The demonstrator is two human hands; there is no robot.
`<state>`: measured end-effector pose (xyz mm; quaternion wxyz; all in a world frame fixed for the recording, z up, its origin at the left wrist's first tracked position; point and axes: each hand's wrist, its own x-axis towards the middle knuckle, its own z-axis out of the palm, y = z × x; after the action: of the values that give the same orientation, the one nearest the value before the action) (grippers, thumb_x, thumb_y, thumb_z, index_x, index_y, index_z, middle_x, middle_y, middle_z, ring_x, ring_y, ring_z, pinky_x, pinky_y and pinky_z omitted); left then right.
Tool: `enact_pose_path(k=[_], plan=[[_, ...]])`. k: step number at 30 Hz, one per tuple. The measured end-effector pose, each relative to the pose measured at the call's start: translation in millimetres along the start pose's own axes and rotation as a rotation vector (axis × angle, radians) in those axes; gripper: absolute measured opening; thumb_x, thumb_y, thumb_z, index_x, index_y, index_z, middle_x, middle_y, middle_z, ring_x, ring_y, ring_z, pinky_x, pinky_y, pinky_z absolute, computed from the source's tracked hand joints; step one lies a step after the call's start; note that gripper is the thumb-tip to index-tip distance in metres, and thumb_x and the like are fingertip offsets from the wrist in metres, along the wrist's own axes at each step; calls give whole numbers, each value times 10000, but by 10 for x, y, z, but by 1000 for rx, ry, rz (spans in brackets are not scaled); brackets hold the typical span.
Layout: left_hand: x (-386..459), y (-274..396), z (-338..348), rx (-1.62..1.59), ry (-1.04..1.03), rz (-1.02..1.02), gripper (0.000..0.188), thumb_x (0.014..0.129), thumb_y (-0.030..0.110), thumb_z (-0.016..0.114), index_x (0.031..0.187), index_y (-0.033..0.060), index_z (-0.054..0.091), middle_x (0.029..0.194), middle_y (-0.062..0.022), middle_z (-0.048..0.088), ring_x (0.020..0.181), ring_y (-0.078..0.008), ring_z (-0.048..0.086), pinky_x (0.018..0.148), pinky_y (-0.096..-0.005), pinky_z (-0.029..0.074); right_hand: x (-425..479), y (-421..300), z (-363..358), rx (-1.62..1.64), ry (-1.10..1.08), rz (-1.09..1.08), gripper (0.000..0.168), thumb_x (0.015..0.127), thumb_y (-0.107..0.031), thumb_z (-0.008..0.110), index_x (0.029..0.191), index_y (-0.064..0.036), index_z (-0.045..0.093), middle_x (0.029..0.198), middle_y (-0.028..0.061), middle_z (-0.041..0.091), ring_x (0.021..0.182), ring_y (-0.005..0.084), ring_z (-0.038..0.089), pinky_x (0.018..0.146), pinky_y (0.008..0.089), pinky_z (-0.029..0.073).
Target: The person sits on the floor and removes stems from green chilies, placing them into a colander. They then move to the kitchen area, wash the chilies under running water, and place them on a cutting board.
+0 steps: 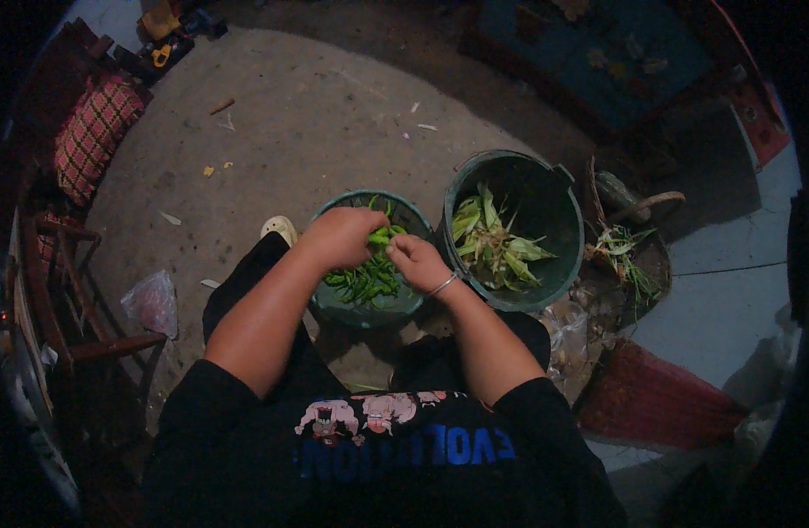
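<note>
A green plastic basket (320, 305) stands before me between my legs, with many slim green chili peppers (371, 280) lying in it. Over its middle, my left hand (348, 239) and my right hand (417, 263) meet at a bright green pepper (379, 237). The left fingers curl round it from above, hiding part of it. My right thumb and fingertips pinch at its near end, and a silver bangle (443, 284) circles that wrist. Whether both hands hold one pepper or more is partly hidden.
Right of the basket, a dark green bucket (556, 270) holds corn husks (493, 244). Beyond it are a handled basket (661, 198) with green stalks (622, 254) and a red mesh sack (655, 396). A wooden chair (107, 346) and a plastic bag (152, 303) are at left.
</note>
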<state>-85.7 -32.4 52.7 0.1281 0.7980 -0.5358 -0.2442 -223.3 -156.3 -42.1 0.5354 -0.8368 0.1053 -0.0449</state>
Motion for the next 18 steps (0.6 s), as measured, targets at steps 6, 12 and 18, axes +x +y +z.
enact_pose_path(k=[6, 12, 18], plan=[[-6, 82, -18, 88, -30, -76, 433, 633, 109, 692, 1049, 161, 584, 988, -106, 619, 934, -310, 586, 775, -417, 479, -5, -86, 34, -178, 79, 52, 204, 821, -237, 538, 797, -34, 537, 775, 194, 554, 788, 384, 527, 664, 449, 418], [-18, 66, 148, 146, 69, -29, 343, 650, 118, 659, 986, 121, 595, 916, -132, 627, 855, -327, 605, 721, -430, 490, -32, -92, 102, -161, 127, 118, 202, 799, -229, 536, 790, -28, 544, 780, 221, 550, 758, 410, 525, 663, 474, 423], [-11, 106, 227, 98, 173, -84, 262, 655, 138, 652, 902, 92, 578, 876, -145, 615, 844, -335, 603, 711, -439, 488, -28, 12, 198, -101, 168, 187, 206, 809, -234, 525, 838, -37, 577, 819, 206, 581, 794, 398, 551, 682, 464, 441]])
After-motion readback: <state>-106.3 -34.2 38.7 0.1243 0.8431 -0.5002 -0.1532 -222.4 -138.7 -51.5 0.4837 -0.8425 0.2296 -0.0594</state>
